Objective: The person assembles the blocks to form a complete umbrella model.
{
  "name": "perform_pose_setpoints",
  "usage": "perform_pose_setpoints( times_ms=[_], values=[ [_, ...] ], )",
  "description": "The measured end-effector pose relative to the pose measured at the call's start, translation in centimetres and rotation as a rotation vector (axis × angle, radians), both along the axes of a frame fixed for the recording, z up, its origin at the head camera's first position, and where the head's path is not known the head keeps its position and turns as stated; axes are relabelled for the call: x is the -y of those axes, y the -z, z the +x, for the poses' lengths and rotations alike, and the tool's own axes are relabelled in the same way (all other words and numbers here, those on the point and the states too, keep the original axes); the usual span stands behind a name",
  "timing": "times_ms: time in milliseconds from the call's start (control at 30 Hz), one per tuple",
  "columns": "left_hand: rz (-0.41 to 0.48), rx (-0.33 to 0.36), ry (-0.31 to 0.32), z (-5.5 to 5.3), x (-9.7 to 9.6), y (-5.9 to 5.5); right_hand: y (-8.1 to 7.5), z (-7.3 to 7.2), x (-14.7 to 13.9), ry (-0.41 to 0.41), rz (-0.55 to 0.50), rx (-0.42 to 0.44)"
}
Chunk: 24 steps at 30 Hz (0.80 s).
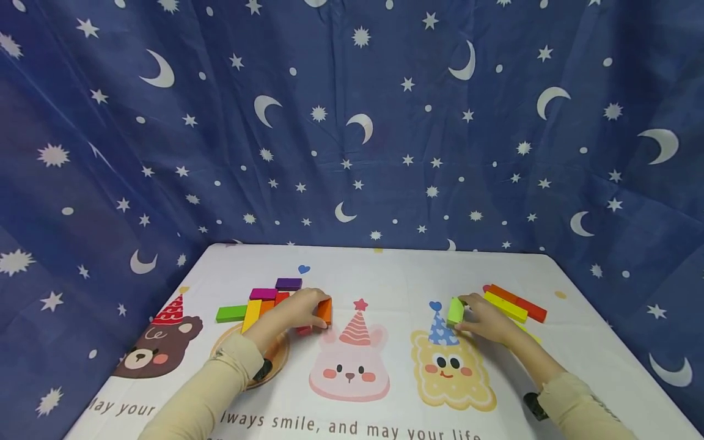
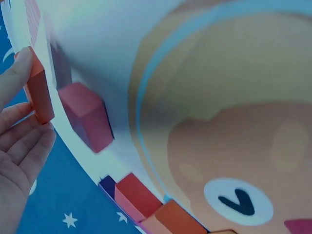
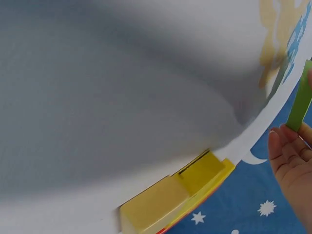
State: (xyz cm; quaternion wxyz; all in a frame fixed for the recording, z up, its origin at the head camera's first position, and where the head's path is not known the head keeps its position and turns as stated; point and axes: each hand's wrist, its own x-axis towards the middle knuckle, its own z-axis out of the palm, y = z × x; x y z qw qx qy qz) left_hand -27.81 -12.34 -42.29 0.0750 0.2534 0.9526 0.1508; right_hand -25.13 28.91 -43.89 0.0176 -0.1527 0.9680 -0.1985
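Right hand [image 1: 487, 319]: thumb and fingers clamped on light-green rectangular block [image 1: 454, 311]. Left hand [image 1: 299, 308]: likewise on orange rectangular block [image 1: 326, 312]. Both over white printed fabric tablecloth [image 1: 396, 275]; touching it or not, can't tell. Probably light, stiff, smooth; pinch opposite faces. Farther: purple rectangular block [image 1: 288, 284]. No container seen.

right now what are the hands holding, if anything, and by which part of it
The left hand pinches an orange block near its two ends; the right hand pinches a light green block, also near its ends.
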Motion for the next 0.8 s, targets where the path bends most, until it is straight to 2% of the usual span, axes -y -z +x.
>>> perform_pose_setpoints(
  times_ms=[200,367,533,800],
  values=[
    [-0.014,0.001,0.034,1.0,-0.9,0.2,-0.1,-0.5,1.4,0.041,0.007,-0.006],
    [-0.023,-0.047,0.115,1.8,-1.6,0.3,0.0,-0.7,2.2,0.083,-0.014,0.015],
    [-0.001,-0.108,0.218,2.8,-2.3,0.3,0.1,-0.8,3.0,0.064,-0.031,0.017],
    [0.023,-0.12,0.319,4.7,-3.9,1.0,-0.1,-1.0,4.5,-0.001,-0.032,-0.027]
  ],
)
